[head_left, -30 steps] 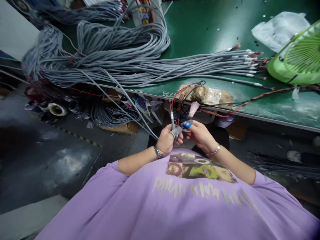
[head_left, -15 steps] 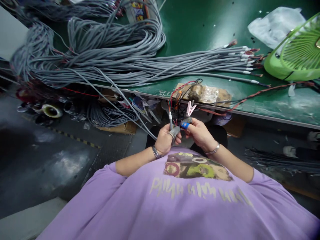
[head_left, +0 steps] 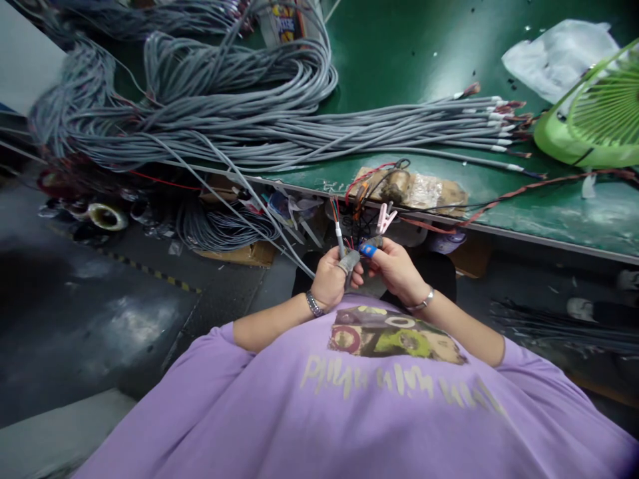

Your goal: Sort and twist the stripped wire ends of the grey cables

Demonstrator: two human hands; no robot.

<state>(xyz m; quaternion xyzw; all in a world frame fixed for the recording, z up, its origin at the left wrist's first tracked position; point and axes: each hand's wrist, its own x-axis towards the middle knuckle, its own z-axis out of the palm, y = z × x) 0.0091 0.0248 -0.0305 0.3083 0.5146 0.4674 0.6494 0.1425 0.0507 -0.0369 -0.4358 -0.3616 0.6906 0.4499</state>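
Note:
In front of my chest, below the bench edge, my left hand is closed round a grey cable. The cable's white-sleeved end points up, with several thin coloured wires fanning out of it. A grey cover wraps the left thumb. Close beside it, my right hand pinches at the thin wires between the hands; blue tape is on one digit, and a grey cover sits on another. Exactly what its fingertips grip is too small to make out. A pink clip stands just above the right hand.
A big bundle of grey cables lies along the green bench. At the right are a green fan and a plastic bag. A taped block with wires sits at the bench edge. Coiled cable rests below.
The view has shifted slightly, so the bench things appear a little further right. Both hands keep nearly the same place and grip, with the right fingers moving slightly.

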